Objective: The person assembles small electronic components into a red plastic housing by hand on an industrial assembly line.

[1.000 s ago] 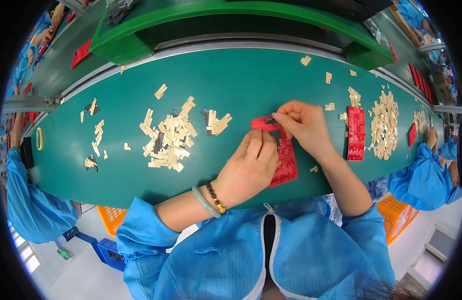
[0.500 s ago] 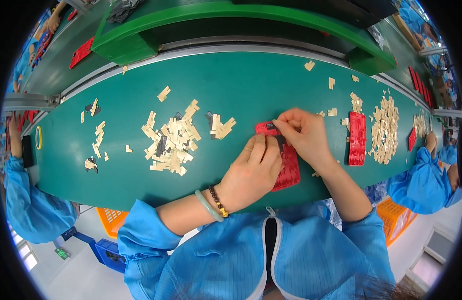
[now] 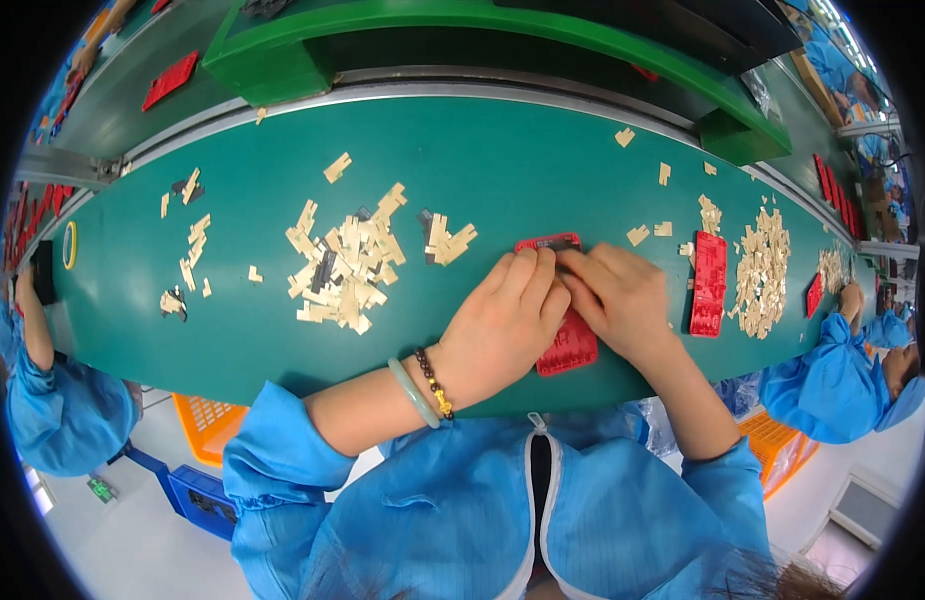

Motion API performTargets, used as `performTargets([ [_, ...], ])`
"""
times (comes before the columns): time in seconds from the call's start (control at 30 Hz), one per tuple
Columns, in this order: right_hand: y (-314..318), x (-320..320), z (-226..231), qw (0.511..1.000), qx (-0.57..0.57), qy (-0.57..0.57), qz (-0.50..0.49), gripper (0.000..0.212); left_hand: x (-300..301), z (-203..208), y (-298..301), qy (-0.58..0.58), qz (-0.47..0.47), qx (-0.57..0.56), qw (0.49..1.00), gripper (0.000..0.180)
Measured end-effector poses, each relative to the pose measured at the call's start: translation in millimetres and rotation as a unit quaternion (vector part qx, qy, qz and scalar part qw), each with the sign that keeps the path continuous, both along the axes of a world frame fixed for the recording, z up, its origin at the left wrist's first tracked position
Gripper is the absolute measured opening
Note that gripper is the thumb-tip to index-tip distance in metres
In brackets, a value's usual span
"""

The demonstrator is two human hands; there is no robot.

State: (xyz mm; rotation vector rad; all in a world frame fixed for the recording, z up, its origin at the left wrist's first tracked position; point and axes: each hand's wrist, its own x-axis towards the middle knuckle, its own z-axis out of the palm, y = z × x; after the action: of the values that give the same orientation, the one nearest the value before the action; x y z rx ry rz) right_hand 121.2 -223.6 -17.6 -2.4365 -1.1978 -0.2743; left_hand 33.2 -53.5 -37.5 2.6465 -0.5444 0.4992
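A red molded plastic tray (image 3: 568,352) lies on the green table in front of me, its middle covered by my hands. Dark flat pieces (image 3: 555,243) show in its far end. My left hand (image 3: 513,312), closed with fingers bent, presses over the tray's left side. Touching it from the right, my right hand (image 3: 623,300) is pinched at the same spot. Whatever sits between the fingertips is too hidden to make out. Left of my hands is a loose pile of small pale-yellow notched pieces (image 3: 353,260), with a few dark ones mixed in.
A second red tray (image 3: 709,285) stands to the right, beside another heap of pale pieces (image 3: 763,275). Scattered pieces (image 3: 195,240) and a yellow tape roll (image 3: 71,245) lie at left. A green shelf (image 3: 503,40) spans the back. Co-workers' blue sleeves (image 3: 823,385) flank both sides.
My right hand has come down and nearer me along the tray, its fingertips now meeting the left hand's. The left hand has shifted slightly. The whole view has tilted a little.
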Motion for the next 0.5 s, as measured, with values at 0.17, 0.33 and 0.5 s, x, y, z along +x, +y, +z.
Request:
performTargets([
  [0.17, -14.4, -4.6, 2.1, 0.999, 0.005, 0.030, -0.013, 0.016, 3.9, -0.9, -6.9, -0.038, 0.060, 0.012, 0.997, 0.037],
  [0.33, -33.7, -49.3, 16.3, 0.985, 0.010, 0.073, 0.154, 0.026, 14.7, -0.3, -18.0, -0.023, 0.083, 0.081, 0.993, 0.028],
  [0.5, -33.7, -58.2, -2.8, 0.984, -0.033, 0.012, 0.175, 0.030, 8.7, -0.4, -17.8, -0.003, 0.076, 0.115, 0.990, 0.021],
])
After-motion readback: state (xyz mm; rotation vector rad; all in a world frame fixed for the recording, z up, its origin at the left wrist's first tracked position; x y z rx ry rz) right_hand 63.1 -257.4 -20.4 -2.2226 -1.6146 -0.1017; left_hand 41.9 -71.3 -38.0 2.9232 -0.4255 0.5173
